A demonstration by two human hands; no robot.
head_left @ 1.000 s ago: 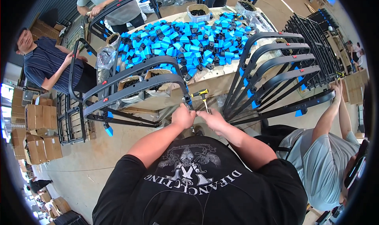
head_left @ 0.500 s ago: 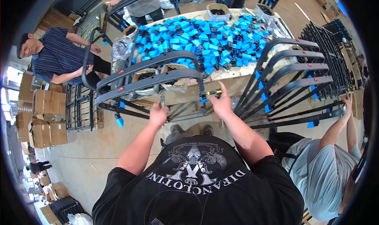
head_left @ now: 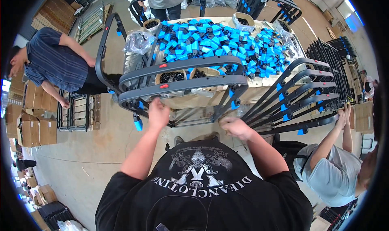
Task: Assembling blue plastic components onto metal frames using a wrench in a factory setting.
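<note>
Concrete floor (head_left: 93, 178) spreads around a pale bench (head_left: 259, 84) heaped with loose blue-and-black pieces (head_left: 210, 40). At the near side of the bench, in front of the wearer, stands the nearest curved black frame (head_left: 190, 90), with a second frame (head_left: 190, 63) close behind it. Blue pieces already sit low on both sides of this pair, one at the left (head_left: 137, 123) and one at the right (head_left: 235, 105), so fitting there looks well advanced; whether each is fully fastened cannot be told. Judging by the heap, plenty remains unfitted.

The two hands are apart. The left hand (head_left: 158, 114) is up just below the nearest frame's bar, and contact is unclear; the right hand (head_left: 236, 127) is blurred, fingers curled, and whether it grips anything cannot be told.

On the right, a row of similar frames (head_left: 300, 85) leans with blue pieces on it, crowding that side. A co-worker in a grey shirt (head_left: 334, 166) reaches up at the lowest one. On the left, a co-worker in a striped shirt (head_left: 58, 60) stands by another upright frame (head_left: 102, 52). The near pair partly hides open boxes of small black parts (head_left: 172, 76).
</note>
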